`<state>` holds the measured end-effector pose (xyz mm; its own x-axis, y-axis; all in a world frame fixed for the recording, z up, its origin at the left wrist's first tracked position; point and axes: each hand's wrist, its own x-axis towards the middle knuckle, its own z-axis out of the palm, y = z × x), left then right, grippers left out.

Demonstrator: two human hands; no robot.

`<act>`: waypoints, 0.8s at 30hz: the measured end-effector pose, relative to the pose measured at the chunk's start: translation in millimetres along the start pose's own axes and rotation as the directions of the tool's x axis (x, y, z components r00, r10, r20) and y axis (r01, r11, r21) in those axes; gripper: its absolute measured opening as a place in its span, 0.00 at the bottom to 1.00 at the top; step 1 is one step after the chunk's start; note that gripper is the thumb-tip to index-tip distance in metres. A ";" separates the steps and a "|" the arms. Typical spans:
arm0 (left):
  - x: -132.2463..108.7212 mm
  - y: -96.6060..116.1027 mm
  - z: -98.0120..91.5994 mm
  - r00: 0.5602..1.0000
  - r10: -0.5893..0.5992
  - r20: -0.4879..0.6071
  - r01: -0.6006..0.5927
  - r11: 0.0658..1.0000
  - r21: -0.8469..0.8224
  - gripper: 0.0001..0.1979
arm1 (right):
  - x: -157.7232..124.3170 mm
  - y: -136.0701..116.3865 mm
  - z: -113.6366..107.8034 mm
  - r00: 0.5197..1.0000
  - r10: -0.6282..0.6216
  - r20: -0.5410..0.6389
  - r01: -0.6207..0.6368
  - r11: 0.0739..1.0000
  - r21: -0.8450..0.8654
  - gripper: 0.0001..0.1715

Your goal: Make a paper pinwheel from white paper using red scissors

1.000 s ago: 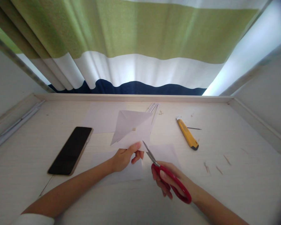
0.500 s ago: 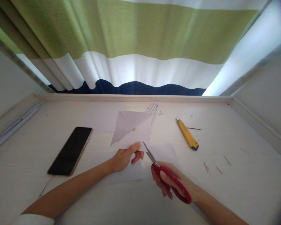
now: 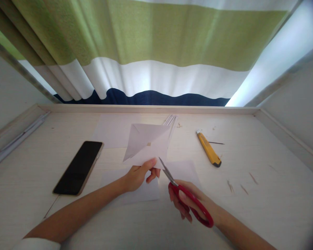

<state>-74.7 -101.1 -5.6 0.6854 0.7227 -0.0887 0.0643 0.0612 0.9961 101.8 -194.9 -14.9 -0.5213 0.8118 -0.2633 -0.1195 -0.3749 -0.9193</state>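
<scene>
A white square of paper (image 3: pixel 148 135) with crease lines and a small square hole or patch near its middle is raised above the table. My left hand (image 3: pixel 141 175) pinches its near edge between thumb and fingers. Red-handled scissors (image 3: pixel 191 201) are gripped in my right hand (image 3: pixel 184 203), with the fingers in the loops. Their blades point up and left, at the paper's near right corner, and look nearly closed. Whether the blades have paper between them is hard to make out.
A black phone (image 3: pixel 78 168) lies at left. A yellow utility knife (image 3: pixel 209 149) lies at right beside a thin dark stick (image 3: pixel 217 142). White sheets (image 3: pixel 114 130) and folded strips (image 3: pixel 171 120) lie behind the held paper. Small shavings (image 3: pixel 243 189) dot the right side; a raised rim (image 3: pixel 151 109) edges the back.
Almost nothing differs. The near right corner of the held paper has shifted very slightly at the scissor blades; both hands stay in place.
</scene>
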 end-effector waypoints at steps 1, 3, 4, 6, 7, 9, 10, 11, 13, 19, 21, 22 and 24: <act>0.0 -0.1 -0.1 1.000 -0.001 0.003 0.001 1.000 0.000 0.25 | 0.2 -0.4 -0.2 1.000 -0.004 0.000 0.004 1.000 -0.002 0.21; -0.1 -0.1 -0.4 1.000 -0.002 0.008 0.002 1.000 0.000 0.25 | 0.2 -1.1 -0.3 1.000 -0.008 0.002 0.008 1.000 -0.005 0.21; -0.3 -0.1 -0.5 1.000 -0.003 0.010 0.003 1.000 0.000 0.25 | 0.0 -1.4 -0.2 1.000 -0.009 0.002 0.009 1.000 -0.006 0.21; -0.7 0.0 -0.4 1.000 -0.005 0.010 0.005 1.000 -0.001 0.25 | -0.6 -1.6 0.2 1.000 -0.010 0.005 0.010 1.000 -0.005 0.22; -0.9 0.1 -0.2 1.000 -0.005 0.009 0.005 1.000 -0.002 0.25 | -0.9 -1.5 0.4 1.000 -0.011 0.006 0.011 1.000 -0.004 0.22; -1.0 0.3 0.3 1.000 -0.004 0.006 0.004 1.000 -0.005 0.25 | -1.3 -1.3 0.7 1.000 -0.014 0.006 0.014 1.000 -0.005 0.22; -0.9 0.5 0.5 1.000 -0.003 0.002 0.003 1.000 -0.005 0.25 | -1.3 -1.1 0.7 1.000 -0.015 0.006 0.015 1.000 -0.007 0.22; -0.8 0.7 0.8 1.000 -0.001 -0.001 0.001 1.000 -0.006 0.25 | -1.1 -1.1 0.6 1.000 -0.015 0.006 0.015 1.000 -0.009 0.22; -0.3 1.0 1.0 1.000 0.000 -0.005 0.000 1.000 -0.004 0.25 | -0.6 -1.2 0.3 1.000 -0.012 0.007 0.012 1.000 -0.008 0.22; 0.1 0.3 0.5 1.000 0.000 0.004 0.000 1.000 0.001 0.25 | -0.2 -2.0 -0.1 1.000 -0.001 0.000 0.001 1.000 -0.013 0.21; -0.2 -0.2 0.1 1.000 -0.002 0.005 0.002 1.000 0.001 0.24 | -0.6 -1.7 0.3 1.000 -0.003 -0.004 0.003 1.000 -0.018 0.21; -0.3 -0.4 0.0 1.000 -0.002 0.004 0.002 1.000 0.000 0.24 | -0.7 -1.5 0.4 1.000 -0.004 -0.003 0.004 1.000 -0.020 0.21; -0.4 -0.5 -0.3 1.000 -0.001 0.004 0.001 1.000 -0.001 0.24 | -0.6 -1.2 0.6 1.000 -0.004 -0.004 0.004 1.000 -0.024 0.21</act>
<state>-75.2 -101.2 -6.1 0.6885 0.7197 -0.0894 0.0641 0.0623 0.9960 101.7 -195.2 -13.4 -0.5176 0.8150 -0.2605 -0.1015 -0.3608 -0.9271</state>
